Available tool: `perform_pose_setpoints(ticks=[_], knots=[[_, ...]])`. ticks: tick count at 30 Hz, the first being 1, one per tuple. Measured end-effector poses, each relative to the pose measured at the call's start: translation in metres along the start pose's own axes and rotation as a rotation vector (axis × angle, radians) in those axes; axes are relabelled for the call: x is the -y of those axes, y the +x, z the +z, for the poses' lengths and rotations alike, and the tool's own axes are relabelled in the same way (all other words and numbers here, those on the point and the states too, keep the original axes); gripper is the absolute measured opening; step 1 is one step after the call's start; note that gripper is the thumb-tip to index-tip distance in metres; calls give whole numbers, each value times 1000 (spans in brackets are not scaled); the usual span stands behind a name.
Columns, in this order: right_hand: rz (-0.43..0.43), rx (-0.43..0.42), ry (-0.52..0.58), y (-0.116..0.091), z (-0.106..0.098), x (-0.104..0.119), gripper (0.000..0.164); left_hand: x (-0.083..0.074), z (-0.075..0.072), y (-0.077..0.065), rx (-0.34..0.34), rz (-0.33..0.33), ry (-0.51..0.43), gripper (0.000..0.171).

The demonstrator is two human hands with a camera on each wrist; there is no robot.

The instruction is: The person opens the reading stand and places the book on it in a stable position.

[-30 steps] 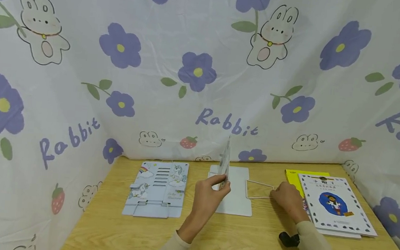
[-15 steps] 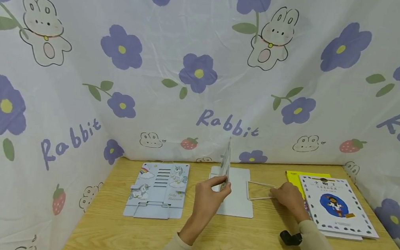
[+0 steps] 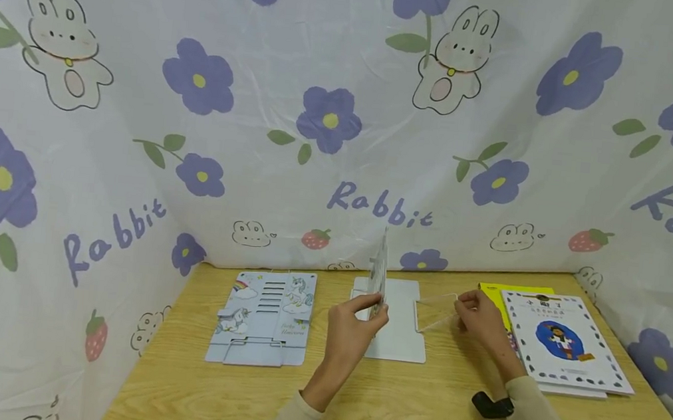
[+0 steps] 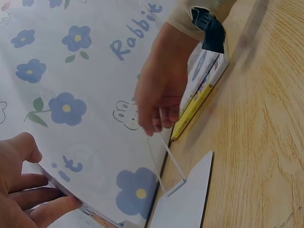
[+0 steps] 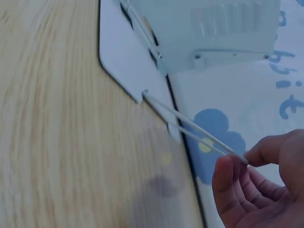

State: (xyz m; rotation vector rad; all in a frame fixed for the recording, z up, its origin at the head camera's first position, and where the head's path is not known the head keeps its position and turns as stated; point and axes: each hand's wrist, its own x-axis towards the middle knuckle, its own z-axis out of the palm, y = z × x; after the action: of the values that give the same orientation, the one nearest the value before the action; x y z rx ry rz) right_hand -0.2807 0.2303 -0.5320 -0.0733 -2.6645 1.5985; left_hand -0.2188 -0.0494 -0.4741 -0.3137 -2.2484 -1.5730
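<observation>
In the head view, my left hand pinches the edge of the upright panel of a metal book stand between thumb and fingers. The panel rises from the stand's white base plate, which lies flat on the table. To its right, my right hand pinches the outer end of a thin white wire support between thumb and index finger. The wire slants up from a notched edge of the base. In the right wrist view, the panel's slotted back faces the wire, and the two are apart.
A second book stand, printed with unicorns, lies folded flat on the left. At the right a white picture book lies on a yellow book. A rabbit-and-flower curtain hangs behind the wooden table.
My right hand has raised the free end of the wire support, so it now tilts up from the table. The left hand and upright panel have stayed nearly still.
</observation>
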Motion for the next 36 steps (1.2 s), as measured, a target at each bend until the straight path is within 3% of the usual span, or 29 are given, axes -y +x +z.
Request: perform_pose_setpoints(ticks=[7, 14, 20, 29, 36], knots=[[-126, 78, 181, -8, 10, 17, 48, 1, 0, -1, 8, 5, -9, 22], [-230, 136, 229, -9, 30, 19, 45, 1, 1, -1, -7, 7, 0, 22], [-334, 191, 109, -13, 47, 14, 30, 0, 2, 0, -18, -9, 16, 21], [-424, 68, -111, -18, 63, 10, 27, 1, 4, -1, -17, -16, -14, 21], [-432, 40, -152, -17, 68, 10, 26, 1, 5, -2, -17, -15, -14, 21]])
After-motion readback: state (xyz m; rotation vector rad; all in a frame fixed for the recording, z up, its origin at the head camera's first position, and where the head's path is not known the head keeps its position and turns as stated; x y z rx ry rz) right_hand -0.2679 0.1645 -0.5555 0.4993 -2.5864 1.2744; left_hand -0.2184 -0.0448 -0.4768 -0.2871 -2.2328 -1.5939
